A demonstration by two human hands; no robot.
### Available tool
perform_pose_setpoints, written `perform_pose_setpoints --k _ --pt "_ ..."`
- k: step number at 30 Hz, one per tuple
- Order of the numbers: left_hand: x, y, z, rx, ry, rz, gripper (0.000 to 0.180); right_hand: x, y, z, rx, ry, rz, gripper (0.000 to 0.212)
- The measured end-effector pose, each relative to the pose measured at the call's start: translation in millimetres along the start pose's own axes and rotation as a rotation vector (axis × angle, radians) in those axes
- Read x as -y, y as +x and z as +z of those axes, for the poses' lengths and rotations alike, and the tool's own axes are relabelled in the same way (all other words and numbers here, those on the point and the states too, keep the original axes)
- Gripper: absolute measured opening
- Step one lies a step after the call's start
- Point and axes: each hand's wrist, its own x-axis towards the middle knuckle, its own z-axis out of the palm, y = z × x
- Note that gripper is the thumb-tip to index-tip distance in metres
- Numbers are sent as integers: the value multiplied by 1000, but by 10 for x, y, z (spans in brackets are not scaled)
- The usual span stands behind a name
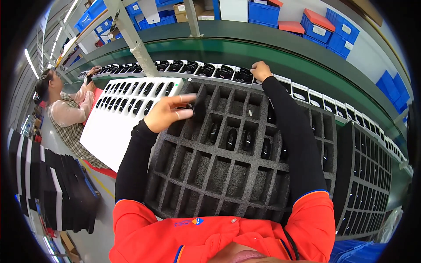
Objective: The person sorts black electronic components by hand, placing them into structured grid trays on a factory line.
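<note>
My left hand (170,115) is over the upper left of a dark grey foam tray (209,168). Its thumb and fingers close around a black thing, blurred and partly hidden. Reaching farther out, my right hand (261,71) has its fingers curled at the edge of a row of open white boxes (222,72); what they grip, if anything, is hidden. Glossy black oval devices (231,139) stand in several tray pockets, while other pockets hold none. My right forearm covers part of the tray.
The boxes line a green conveyor (237,49). A white tray (115,127) with black devices lies left, near a co-worker (66,105). Another filled foam tray (366,175) is at the right. Black trays (57,184) are stacked at lower left; blue bins (263,14) stand at the back.
</note>
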Motion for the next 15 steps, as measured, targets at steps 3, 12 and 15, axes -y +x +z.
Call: perform_pose_setpoints --k 3,12,15 --pt "-157 147 129 -64 -551 -55 44 168 -111 -190 -118 110 -138 24" --pt "39 258 205 -118 -547 45 62 1602 -940 -529 305 393 -880 14" --pt "102 267 245 -107 -519 53 61 1505 -911 -520 542 532 -789 15"
